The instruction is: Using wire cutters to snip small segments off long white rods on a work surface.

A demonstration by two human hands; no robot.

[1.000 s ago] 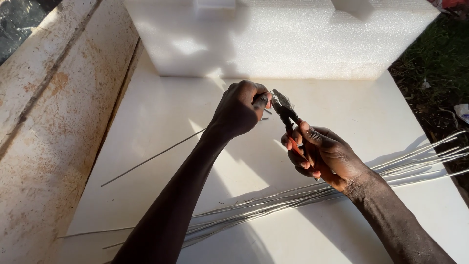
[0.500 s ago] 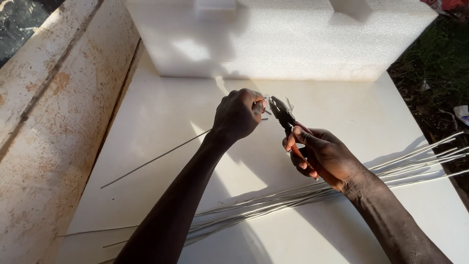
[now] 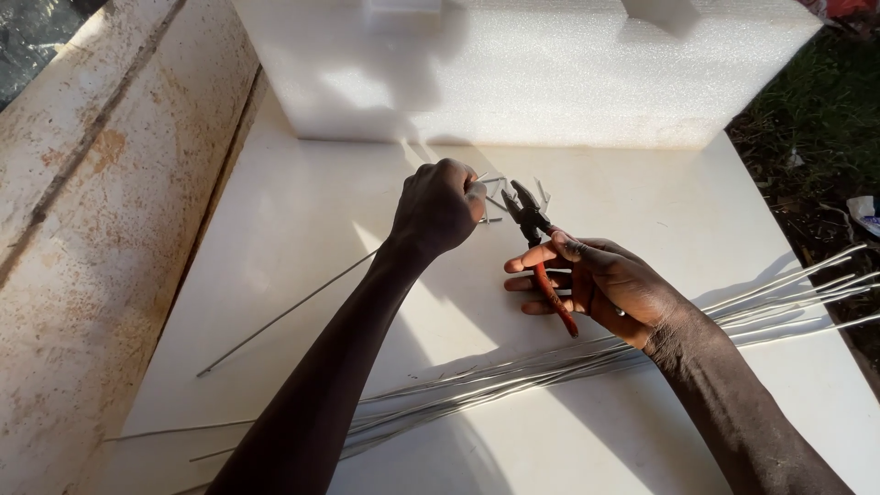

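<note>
A thin metal rod [image 3: 293, 310] runs up through the closed left hand [image 3: 442, 207], which is clenched around its upper end above the white board [image 3: 302, 197]; the rod's lower end slants away toward the board's left edge. Just to the right of that fist, pliers [image 3: 534, 240] with red handles are held in the right hand [image 3: 600, 284], fingers partly spread along the handles, the dark jaws a little apart and pointing at the rod's tip without quite touching it, as far as can be seen. A few short cut wire pieces [image 3: 500, 200] lie on the board just beyond the fist, so some clipping looks done already. Nearer the viewer than the hands, a long bundle of rods [image 3: 568, 365] lies across the board, seemingly uncut, so most of the work appears left. A white foam block [image 3: 541, 73] stands at the board's far edge, and a rusty pale wall [image 3: 82, 211] borders its left side.
</note>
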